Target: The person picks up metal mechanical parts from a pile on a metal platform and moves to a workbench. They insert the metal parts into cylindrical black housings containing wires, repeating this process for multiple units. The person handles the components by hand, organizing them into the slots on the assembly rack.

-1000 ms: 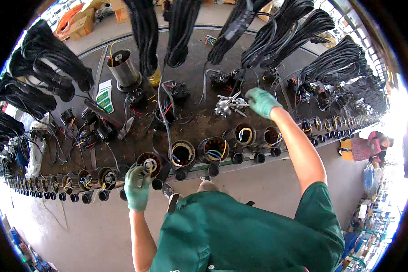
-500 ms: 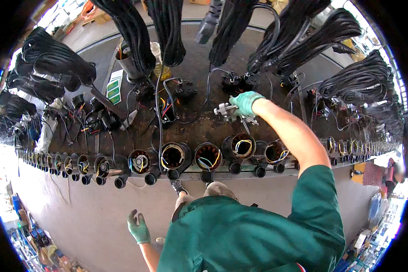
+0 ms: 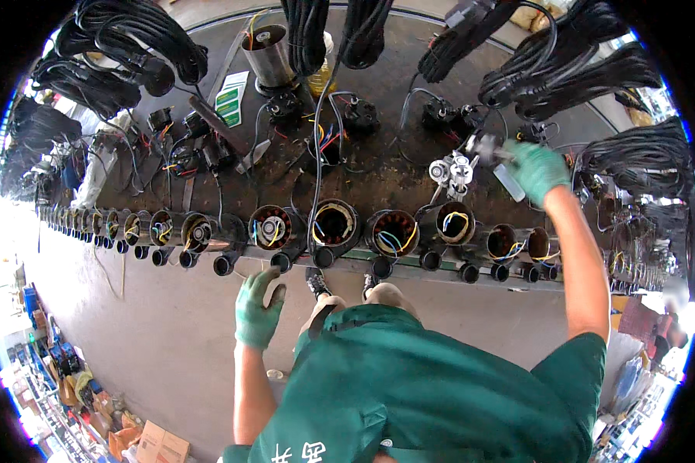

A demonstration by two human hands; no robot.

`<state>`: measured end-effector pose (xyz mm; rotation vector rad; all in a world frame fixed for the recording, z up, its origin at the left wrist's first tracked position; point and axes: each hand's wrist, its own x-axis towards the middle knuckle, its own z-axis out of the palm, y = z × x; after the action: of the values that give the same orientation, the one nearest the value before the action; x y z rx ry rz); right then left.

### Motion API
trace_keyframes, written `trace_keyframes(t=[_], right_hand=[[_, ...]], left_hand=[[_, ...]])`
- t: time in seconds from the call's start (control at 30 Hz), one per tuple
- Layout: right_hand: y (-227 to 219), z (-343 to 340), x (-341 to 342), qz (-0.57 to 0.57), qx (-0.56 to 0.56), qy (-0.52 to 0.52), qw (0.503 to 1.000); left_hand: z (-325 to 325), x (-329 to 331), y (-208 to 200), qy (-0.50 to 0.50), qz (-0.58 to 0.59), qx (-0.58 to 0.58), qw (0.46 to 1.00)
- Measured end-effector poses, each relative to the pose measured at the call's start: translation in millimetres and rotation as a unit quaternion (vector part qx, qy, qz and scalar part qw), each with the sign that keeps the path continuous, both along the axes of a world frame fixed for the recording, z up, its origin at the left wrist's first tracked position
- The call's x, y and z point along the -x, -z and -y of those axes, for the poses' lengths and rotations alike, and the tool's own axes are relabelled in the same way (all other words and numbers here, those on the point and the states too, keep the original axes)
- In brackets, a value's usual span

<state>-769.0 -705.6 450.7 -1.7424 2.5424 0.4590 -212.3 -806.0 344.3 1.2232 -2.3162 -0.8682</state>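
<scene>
Right hand (image 3: 537, 171) apparently grips a blurred metal shaft (image 3: 484, 147) pointing towards ten o'clock; I see the metal cluster (image 3: 453, 176) at its nine o'clock, the loosely curled, empty left hand (image 3: 259, 310) farther off, at eight.

White characters (image 3: 297, 452) stand on the green shirt (image 3: 463, 386); green-and-white cards (image 3: 230, 100) on the tabletop (image 3: 382, 185) carry markings (too small to read).

Plain grey concrete-look floor (image 3: 170, 324), scuffed-looking. Long dark workbench (image 3: 371, 185) spans the full width, surface stained, metal edging. Lower left: crowded storage clutter (image 3: 50, 386), cardboard box (image 3: 162, 445) on floor. Blown-out daylight-white glare at both side rims.
</scene>
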Motion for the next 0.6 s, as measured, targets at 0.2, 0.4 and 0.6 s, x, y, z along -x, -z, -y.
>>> trace_keyframes(t=[0.2, 0.4, 0.6], right_hand=[[-80, -58, -34, 0.145, 0.246, -0.037, 0.958], [-12, -52, -186, 0.619, 0.413, 0.079, 0.664], [26, -29, -250, 0.702, 0.412, 0.036, 0.580]], left_hand=[[51, 76, -47, 0.250, 0.109, 0.197, 0.942], [98, 107, -18, 0.381, 0.273, 0.182, 0.864], [116, 87, 13, 0.356, 0.115, 0.124, 0.919]])
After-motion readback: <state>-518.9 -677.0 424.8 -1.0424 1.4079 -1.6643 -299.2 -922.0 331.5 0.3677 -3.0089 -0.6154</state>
